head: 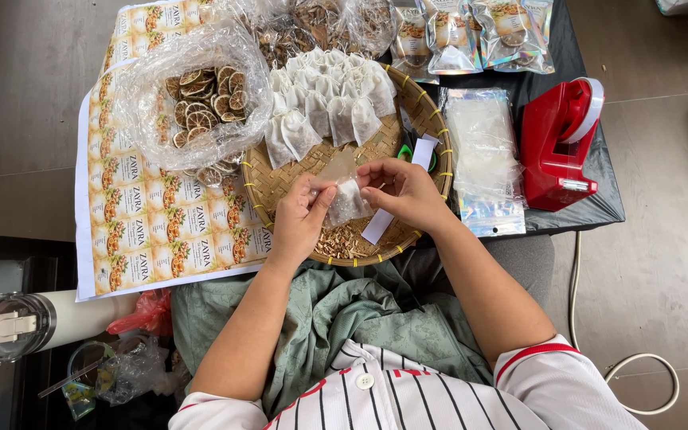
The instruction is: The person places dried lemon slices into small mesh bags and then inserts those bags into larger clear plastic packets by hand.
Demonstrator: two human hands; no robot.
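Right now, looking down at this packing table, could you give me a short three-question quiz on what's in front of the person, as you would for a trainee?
1. True or false: both hands, left hand and right hand, hold the same small white mesh bag.
2. What lies in the open clear plastic bag left of the woven tray?
A. dried citrus slices
B. coins
C. fresh leaves
3. What colour is the tape dispenser on the tray's right?

Key:
1. True; the hands meet on it over the tray.
2. A, dried citrus slices.
3. Red.
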